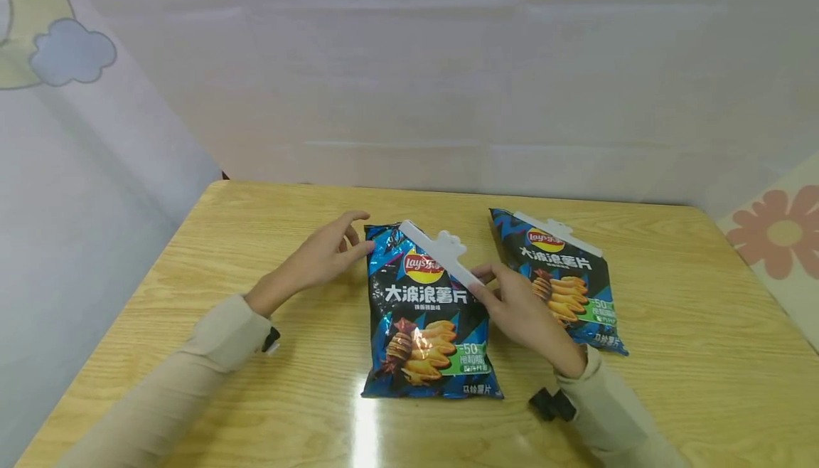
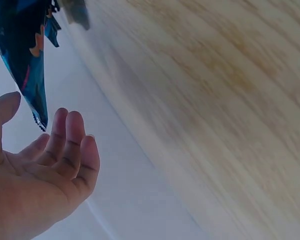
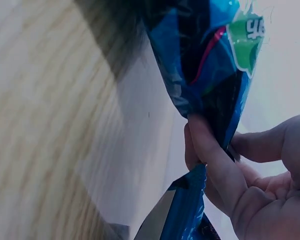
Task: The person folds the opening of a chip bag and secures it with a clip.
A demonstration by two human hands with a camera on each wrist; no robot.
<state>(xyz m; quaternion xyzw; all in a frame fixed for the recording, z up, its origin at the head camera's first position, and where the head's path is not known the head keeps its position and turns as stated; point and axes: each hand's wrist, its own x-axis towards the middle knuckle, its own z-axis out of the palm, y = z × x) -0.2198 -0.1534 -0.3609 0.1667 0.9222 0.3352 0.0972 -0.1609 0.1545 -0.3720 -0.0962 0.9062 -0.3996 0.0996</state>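
A dark blue bag of potato chips (image 1: 419, 318) lies face up on the table, a white bag clip (image 1: 441, 251) running slantwise across its top. My right hand (image 1: 515, 304) pinches the bag's right edge at the lower end of the clip. In the right wrist view, fingers (image 3: 210, 155) and thumb stand on either side of the bag (image 3: 205, 60). At the bag's upper left corner is my left hand (image 1: 329, 251), its fingers loosely bent and the thumb tip by the edge. The left wrist view shows the bag's corner (image 2: 37, 107) between thumb and fingers, not gripped.
A second chip bag (image 1: 576, 283) lies to the right, partly behind the right hand, with another white clip (image 1: 563, 233) along its top. Under both bags is the wooden table (image 1: 275, 390). A pale cloth wall (image 1: 409, 98) rises behind the table's far edge.
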